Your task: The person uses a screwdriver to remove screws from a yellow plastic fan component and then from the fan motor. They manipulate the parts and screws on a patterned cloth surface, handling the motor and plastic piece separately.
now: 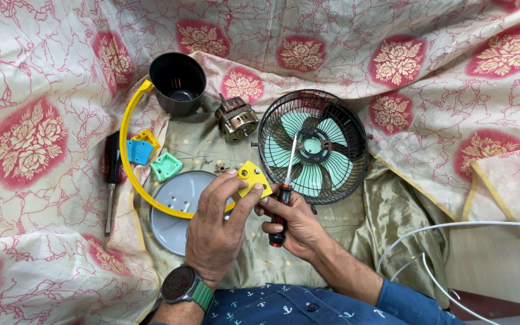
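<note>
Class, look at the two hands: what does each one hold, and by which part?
The left hand pinches a yellow plastic block by its lower edge. The right hand grips a screwdriver by its red-and-black handle.

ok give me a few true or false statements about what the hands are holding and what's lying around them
1. The left hand holds a yellow plastic block. True.
2. The right hand holds a hammer. False: it grips a red and black screwdriver, tip pointing up.
3. The fan cage has green blades inside. True.
4. The black pot lies right of the fan cage. False: it sits to the left, near the motor.
5. A second screwdriver lies on the cloth at the left. True.
</note>
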